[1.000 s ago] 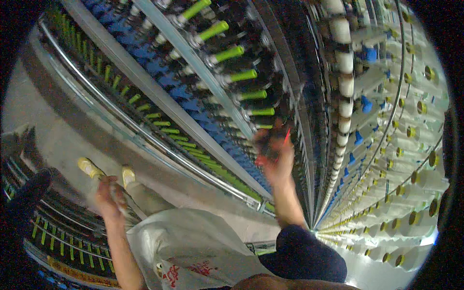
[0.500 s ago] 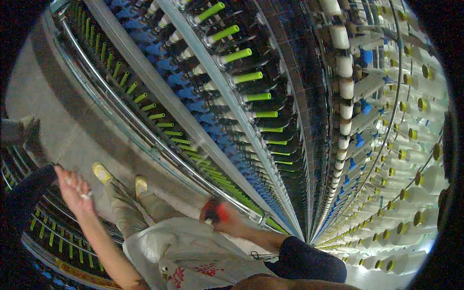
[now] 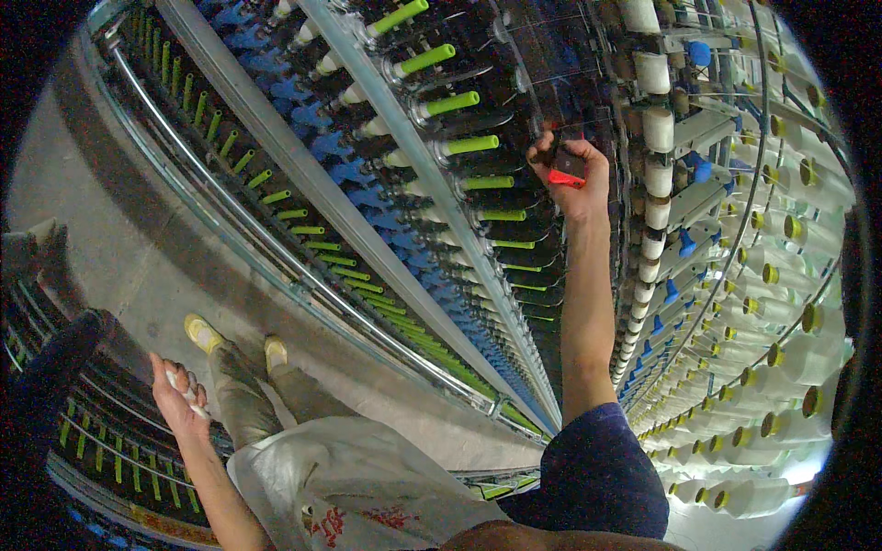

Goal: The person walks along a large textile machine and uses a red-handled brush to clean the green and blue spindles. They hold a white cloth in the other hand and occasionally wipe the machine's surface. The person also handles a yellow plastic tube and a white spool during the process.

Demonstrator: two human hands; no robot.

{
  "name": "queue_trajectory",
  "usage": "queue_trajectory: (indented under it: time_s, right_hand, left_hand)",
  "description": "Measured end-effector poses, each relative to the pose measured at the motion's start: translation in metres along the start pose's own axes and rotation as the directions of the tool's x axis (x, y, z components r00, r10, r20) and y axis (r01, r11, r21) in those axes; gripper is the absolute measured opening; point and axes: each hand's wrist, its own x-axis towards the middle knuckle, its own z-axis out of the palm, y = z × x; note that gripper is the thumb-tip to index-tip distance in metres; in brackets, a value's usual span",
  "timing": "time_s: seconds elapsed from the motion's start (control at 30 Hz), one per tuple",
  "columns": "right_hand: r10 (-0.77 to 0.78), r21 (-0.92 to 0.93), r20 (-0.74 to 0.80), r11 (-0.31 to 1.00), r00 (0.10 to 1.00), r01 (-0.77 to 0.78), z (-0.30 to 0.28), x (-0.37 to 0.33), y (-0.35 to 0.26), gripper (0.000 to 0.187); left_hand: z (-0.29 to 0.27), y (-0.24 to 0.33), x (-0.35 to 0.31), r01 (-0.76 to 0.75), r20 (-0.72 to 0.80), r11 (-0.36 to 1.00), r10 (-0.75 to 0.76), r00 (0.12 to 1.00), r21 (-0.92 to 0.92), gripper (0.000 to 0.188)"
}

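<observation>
Your right hand (image 3: 588, 191) was curled round a small red-and-black tool (image 3: 568, 171), which sat against your palm and fingers. Your left hand (image 3: 180, 404), low at your left side, had its fingers bent over a white wad (image 3: 192, 397), too small to make out fully. Below you hung your grey apron (image 3: 367, 455) with red marks, and a dark blue sleeve (image 3: 602, 468) covered your right upper arm. Past the apron, your 2 yellow shoes (image 3: 204, 333) showed against the grey floor (image 3: 129, 266). The tool was just to the right of a row of bright green tubes (image 3: 452, 103), in front of a dark panel (image 3: 570, 73); whether your fingertips touched that panel, I could not tell. Farther right ran a line of white rollers (image 3: 658, 130), then receding rows of pale bobbins (image 3: 797, 418) with yellow ends.
</observation>
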Motion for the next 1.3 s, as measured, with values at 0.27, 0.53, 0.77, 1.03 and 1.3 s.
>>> queue_trajectory:
  time_s: [0.27,0.53,0.77,1.03,1.3]
  right_hand:
    - [-0.018,0.094,-0.016,0.995,1.000,0.019,0.009,-0.021,0.017,0.031]
    - [-0.051,0.011,0.005,0.999,0.999,0.051,0.008,-0.037,0.033,0.029]
    - [-0.175,0.128,-0.170,0.972,0.970,0.198,0.007,-0.037,0.046,0.027]
    - [-0.048,0.405,-0.055,0.912,0.997,0.066,0.013,-0.016,0.038,0.018]
    - [-0.309,-0.369,-0.180,0.901,0.934,0.227,0.047,-0.160,0.179,0.044]
  left_hand:
    - [0.023,0.015,0.003,0.004,0.110,0.995,-0.016,0.994,0.102,0.040]
    - [0.024,0.025,0.003,0.037,0.135,0.985,-0.060,0.989,0.169,0.039]
    - [0.029,0.030,-0.001,0.064,0.101,0.971,-0.089,0.991,0.229,0.040]
    - [0.030,0.027,-0.004,0.069,0.144,0.966,-0.108,0.984,0.250,0.040]
    - [0.063,0.036,-0.026,-0.039,0.345,0.944,-0.081,0.935,0.326,0.038]
